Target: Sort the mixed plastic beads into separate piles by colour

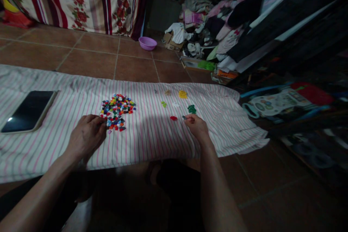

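Observation:
A mixed pile of tiny coloured pieces, like small beads or bricks (118,104), lies on a striped cloth (148,141). My left hand (89,134) rests at the pile's near left edge, fingers curled together; what they hold, if anything, is hidden. To the right, my right hand (197,126) pinches a small dark grey piece (184,117) just above or on the cloth. Around it are small single-colour groups: red (173,118), dark green (191,109), white (175,105), lime green (163,104), yellow (182,94), tan (168,92) and grey (156,91).
A phone (29,110) lies at the cloth's left. Beyond the far edge are a tiled floor (95,56), a purple basin (147,43) and a floral curtain (92,0). Heaped clothes (217,25) and a colourful toy-like panel (274,103) are at the right.

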The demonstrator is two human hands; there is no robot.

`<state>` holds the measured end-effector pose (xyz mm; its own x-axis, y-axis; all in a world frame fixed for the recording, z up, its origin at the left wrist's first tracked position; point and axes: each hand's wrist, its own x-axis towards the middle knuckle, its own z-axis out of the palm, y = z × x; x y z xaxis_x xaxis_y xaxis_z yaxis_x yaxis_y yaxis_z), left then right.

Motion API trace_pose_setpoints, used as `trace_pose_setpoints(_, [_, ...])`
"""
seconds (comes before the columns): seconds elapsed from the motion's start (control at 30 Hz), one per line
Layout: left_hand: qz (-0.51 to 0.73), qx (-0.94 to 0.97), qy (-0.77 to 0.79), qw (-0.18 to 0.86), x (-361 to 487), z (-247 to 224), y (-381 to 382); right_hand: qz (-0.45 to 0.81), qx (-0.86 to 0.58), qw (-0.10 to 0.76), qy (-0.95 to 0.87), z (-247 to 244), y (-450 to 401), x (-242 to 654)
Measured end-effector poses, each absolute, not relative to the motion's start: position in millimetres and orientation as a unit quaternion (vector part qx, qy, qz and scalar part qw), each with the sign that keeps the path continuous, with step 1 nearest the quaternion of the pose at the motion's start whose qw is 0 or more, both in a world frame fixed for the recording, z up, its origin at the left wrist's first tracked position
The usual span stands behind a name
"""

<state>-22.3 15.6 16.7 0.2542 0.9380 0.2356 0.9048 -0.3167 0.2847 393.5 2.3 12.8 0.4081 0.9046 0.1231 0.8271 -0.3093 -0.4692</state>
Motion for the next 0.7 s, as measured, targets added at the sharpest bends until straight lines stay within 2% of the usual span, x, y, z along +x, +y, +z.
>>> trace_pose_setpoints(0.5, [0.182, 0.776, 0.601, 0.053, -20.4, 16.6, 14.1, 0.054, -0.82, 0.204, -0.533, 16.7, 2.8, 391.5])
trace_pose_setpoints(0.7, [0.177, 0.769, 0.612, 0.057, -18.5, 19.2, 12.7, 0.044, -0.823, 0.233, -0.515, 30.6, 5.5, 381.5])
